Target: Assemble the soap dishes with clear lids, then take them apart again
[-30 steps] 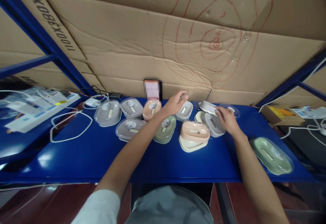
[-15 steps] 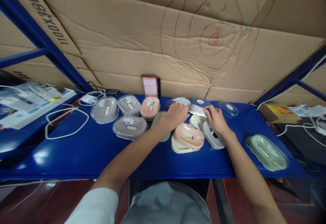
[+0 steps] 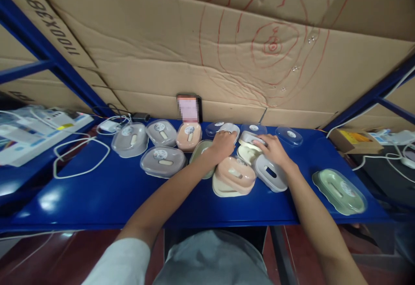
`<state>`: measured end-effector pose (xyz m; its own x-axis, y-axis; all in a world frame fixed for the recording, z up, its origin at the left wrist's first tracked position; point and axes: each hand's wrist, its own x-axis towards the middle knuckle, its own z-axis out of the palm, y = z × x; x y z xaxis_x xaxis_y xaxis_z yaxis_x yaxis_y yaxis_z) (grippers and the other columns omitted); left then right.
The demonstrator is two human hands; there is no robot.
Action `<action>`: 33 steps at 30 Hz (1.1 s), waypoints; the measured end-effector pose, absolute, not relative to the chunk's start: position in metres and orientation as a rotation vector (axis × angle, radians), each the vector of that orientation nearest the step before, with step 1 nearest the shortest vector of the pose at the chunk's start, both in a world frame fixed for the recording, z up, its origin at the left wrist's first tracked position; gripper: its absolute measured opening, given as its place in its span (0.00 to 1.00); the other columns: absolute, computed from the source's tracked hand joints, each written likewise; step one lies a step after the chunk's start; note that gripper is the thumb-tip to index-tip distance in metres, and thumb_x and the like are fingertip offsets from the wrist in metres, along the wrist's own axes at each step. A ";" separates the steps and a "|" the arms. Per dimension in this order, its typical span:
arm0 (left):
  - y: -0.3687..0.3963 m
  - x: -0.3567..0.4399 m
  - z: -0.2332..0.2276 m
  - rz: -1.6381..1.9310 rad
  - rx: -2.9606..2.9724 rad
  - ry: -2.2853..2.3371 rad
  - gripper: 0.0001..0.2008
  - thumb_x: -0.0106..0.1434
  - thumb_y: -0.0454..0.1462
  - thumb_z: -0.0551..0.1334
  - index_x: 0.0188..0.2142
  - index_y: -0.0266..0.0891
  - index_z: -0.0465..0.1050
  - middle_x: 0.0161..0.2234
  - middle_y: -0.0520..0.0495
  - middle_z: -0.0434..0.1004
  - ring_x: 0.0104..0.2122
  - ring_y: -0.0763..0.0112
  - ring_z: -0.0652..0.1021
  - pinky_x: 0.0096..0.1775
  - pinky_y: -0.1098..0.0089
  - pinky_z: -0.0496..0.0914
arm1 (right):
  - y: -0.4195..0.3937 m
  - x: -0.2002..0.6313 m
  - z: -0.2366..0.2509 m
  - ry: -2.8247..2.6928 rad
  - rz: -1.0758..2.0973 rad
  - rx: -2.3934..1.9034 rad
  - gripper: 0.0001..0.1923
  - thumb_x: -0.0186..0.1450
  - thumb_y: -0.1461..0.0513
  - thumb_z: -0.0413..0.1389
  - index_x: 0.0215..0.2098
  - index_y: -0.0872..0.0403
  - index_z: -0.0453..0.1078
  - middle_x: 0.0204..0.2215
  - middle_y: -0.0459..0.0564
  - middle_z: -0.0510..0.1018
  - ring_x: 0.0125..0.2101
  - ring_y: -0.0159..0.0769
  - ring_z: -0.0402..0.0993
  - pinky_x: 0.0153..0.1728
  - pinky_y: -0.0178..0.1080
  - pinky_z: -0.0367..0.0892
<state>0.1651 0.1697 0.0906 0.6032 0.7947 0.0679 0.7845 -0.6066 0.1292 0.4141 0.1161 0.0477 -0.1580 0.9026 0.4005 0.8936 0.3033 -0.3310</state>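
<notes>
My left hand, closed with its fingers bent down, is over a light grey soap-dish part at the back of the blue table; its fingertips are partly hidden. My right hand grips the side of another grey soap-dish part, tilted above a cream tray. In front of the hands, a peach soap-dish body leans on a cream piece. Under my right wrist lies a grey body with an oval slot. A green soap dish is partly covered by my left forearm.
Several lidded grey soap dishes and a peach one stand left. Clear lids lie along the back. A green soap dish is at the right. A phone leans on the cardboard; a white cable loops left.
The view has shifted slightly. My right hand has flattened a little over the grey part, which sits lower over the cream tray. My left hand stays by its grey part.
</notes>
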 end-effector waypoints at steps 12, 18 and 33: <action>0.186 0.152 0.118 0.439 2.693 1.435 0.23 0.75 0.27 0.51 0.66 0.39 0.67 0.57 0.37 0.81 0.58 0.54 0.80 0.57 0.58 0.71 | 0.097 0.415 0.079 -1.949 -0.200 -1.660 0.22 0.81 0.53 0.45 0.62 0.50 0.75 0.61 0.59 0.81 0.59 0.54 0.75 0.59 0.56 0.62; 0.139 0.120 0.130 0.409 2.772 1.381 0.12 0.77 0.34 0.55 0.51 0.40 0.76 0.49 0.38 0.81 0.52 0.50 0.80 0.53 0.56 0.73 | 0.006 0.407 0.074 -2.067 -0.223 -1.822 0.21 0.79 0.47 0.50 0.54 0.48 0.79 0.49 0.56 0.86 0.48 0.52 0.82 0.47 0.51 0.69; 0.105 0.086 0.087 0.327 2.699 1.516 0.19 0.75 0.44 0.63 0.62 0.42 0.72 0.66 0.32 0.70 0.65 0.39 0.72 0.62 0.44 0.68 | -0.042 0.354 0.043 -2.179 -0.234 -1.587 0.38 0.77 0.50 0.57 0.80 0.43 0.51 0.75 0.59 0.64 0.73 0.57 0.63 0.67 0.62 0.64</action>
